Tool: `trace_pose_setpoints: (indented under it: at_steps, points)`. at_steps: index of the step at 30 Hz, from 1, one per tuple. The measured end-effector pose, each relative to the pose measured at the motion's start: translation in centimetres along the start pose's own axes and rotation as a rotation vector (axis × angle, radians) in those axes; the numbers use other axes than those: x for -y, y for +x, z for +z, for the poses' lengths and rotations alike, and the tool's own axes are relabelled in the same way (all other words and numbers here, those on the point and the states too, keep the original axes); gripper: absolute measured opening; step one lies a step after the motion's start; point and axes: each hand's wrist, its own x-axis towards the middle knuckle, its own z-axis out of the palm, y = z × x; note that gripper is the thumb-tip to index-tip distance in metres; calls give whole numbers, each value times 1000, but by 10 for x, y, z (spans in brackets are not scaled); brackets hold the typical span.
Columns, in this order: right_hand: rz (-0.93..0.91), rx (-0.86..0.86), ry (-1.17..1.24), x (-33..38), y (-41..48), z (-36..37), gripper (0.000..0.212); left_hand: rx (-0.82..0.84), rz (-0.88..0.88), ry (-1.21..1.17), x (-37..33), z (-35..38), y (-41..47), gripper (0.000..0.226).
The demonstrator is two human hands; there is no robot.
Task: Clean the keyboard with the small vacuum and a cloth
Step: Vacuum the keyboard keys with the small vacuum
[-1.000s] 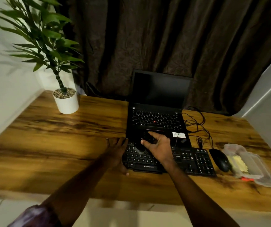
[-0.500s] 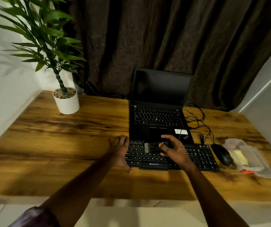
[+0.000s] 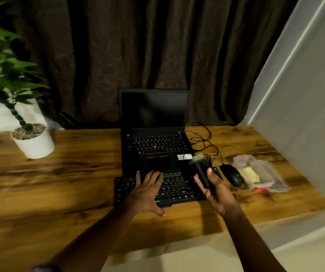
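A black external keyboard (image 3: 177, 188) lies on the wooden desk in front of an open black laptop (image 3: 154, 143). My left hand (image 3: 147, 192) rests flat on the keyboard's left half, fingers spread. My right hand (image 3: 215, 188) holds the small black vacuum (image 3: 201, 170) above the keyboard's right end, its pale brush head pointing up and away from me. A yellow cloth (image 3: 250, 174) lies in a clear plastic tray (image 3: 271, 178) to the right.
A black mouse (image 3: 232, 174) sits between the keyboard and the tray, with tangled cables (image 3: 204, 142) behind it. A potted plant (image 3: 33, 143) stands at the desk's far left. Dark curtains hang behind; a pale wall borders the right side.
My right hand has lifted the vacuum off the keys and carried it right, turning the brush upward. My left hand slid from the keyboard's left edge onto the keys.
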Motion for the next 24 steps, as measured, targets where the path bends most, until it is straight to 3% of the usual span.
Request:
trace_pose_setpoints:
  at_steps: [2, 5, 10, 13, 18, 24]
  points:
    - [-16, 14, 8, 14, -5, -7, 31, 6, 43, -17, -20, 2, 12, 138]
    - [-73, -2, -50, 33, -7, -23, 41, 18, 81, -8, -52, 6, 30, 130]
    - [-146, 15, -208, 58, -6, -53, 40, -15, 72, -3, -86, 12, 51, 121]
    - [-132, 59, -214, 69, -6, -66, 39, -25, 25, 23, -95, 14, 59, 118]
    - [-182, -85, -304, 82, 1, -83, 43, -47, -56, 42, -100, 15, 69, 116]
    - [-184, -88, -355, 91, 2, -97, 33, -77, -85, 29, -98, 21, 73, 116]
